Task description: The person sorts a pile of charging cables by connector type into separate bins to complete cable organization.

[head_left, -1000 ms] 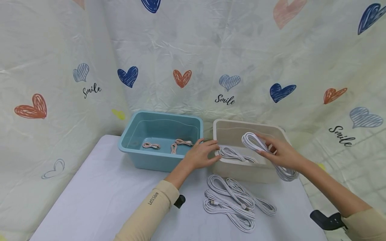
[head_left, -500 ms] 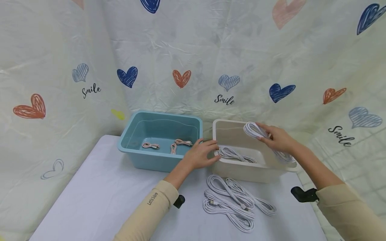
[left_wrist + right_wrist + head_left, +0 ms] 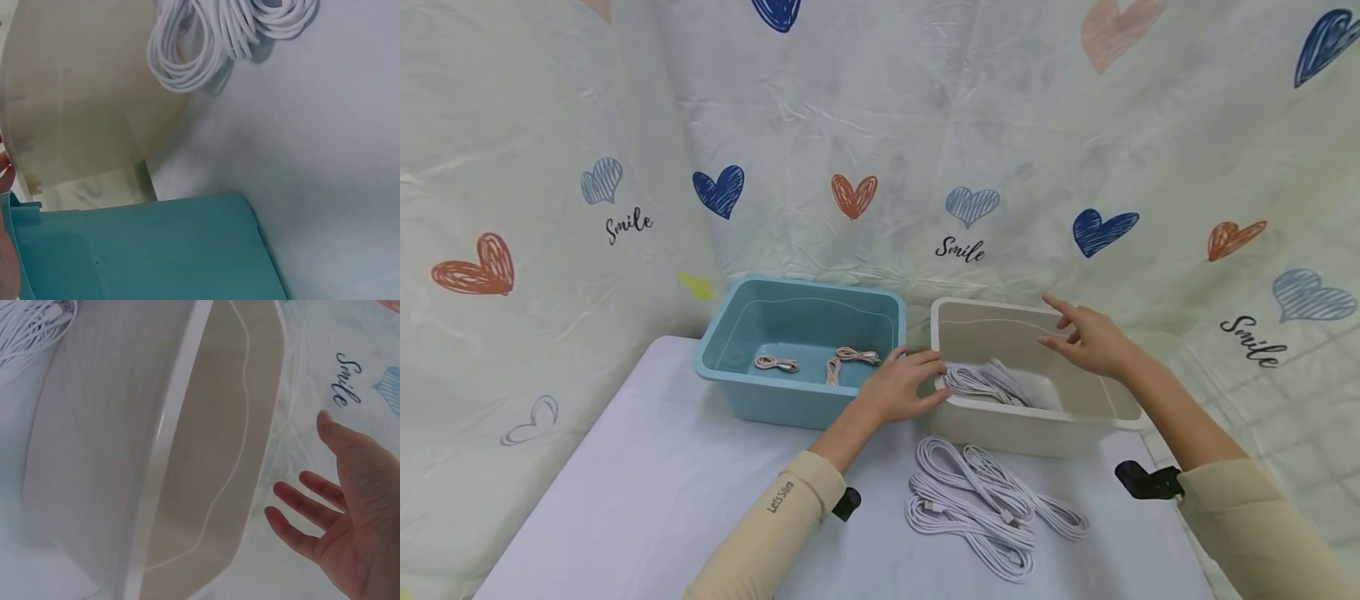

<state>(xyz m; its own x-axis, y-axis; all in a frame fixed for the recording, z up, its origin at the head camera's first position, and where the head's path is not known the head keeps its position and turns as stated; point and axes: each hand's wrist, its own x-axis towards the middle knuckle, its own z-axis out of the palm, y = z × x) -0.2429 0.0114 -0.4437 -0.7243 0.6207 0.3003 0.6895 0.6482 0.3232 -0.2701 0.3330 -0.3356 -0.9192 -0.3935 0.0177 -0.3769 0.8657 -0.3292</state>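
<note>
Above the right side of the beige bin, my right hand holds nothing, its fingers spread apart. In the right wrist view the bare palm faces the bin's opening. Inside the bin, at its left end, lie bundled white cables; the one on top is blurred. My left hand rests between the two bins, its fingertips touching the beige bin's left rim. Most of that hand is out of the left wrist view. Several coiled white cables lie on the table in front of the beige bin.
A blue bin stands left of the beige one, with several small pinkish cable bundles inside. Both bins stand on a white-covered table. Behind hangs a heart-printed curtain.
My right hand has moved over the beige bin and let go of the white cable bundle, which has dropped onto the other cables inside. The left hand has stayed in place.
</note>
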